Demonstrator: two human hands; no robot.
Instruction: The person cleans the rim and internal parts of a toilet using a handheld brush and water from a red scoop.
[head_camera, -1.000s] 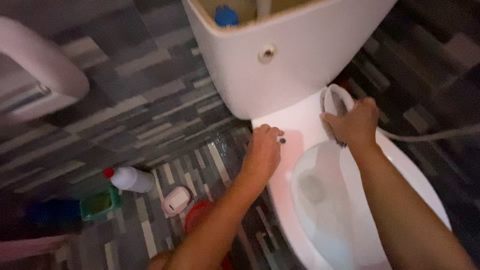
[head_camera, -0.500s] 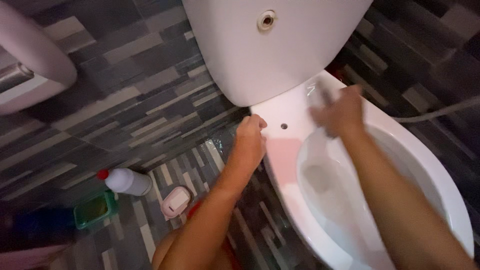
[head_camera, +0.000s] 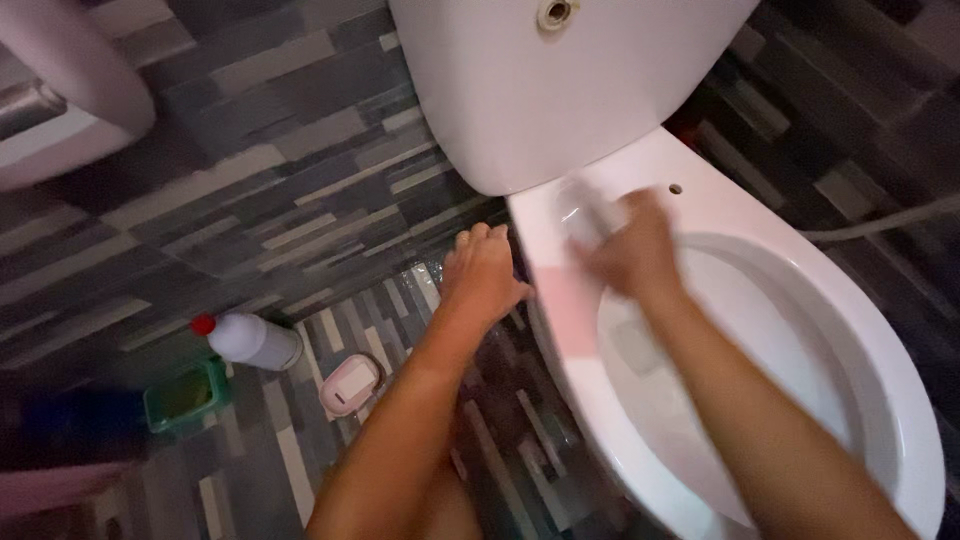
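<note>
Down at the white toilet bowl (head_camera: 800, 330): right hand (head_camera: 632, 252), blurred, palm-down on the rear rim just before the tank (head_camera: 560, 90), fingers curled over a pale cloth (head_camera: 590, 215) pressed to the porcelain, forearm stretched across the bowl opening. Left of the bowl, left hand (head_camera: 482, 275) loosely open, holding nothing, fingertips at the rim's outer edge, arm straight. Farther left on the tiled floor, a white bottle (head_camera: 250, 340) with red cap, a pink soap dish (head_camera: 350, 385), a green tub (head_camera: 185, 392).

White toilet bowl (head_camera: 800, 330), seatless, open, white cloth (head_camera: 590, 215) blurred on its back rim
</note>
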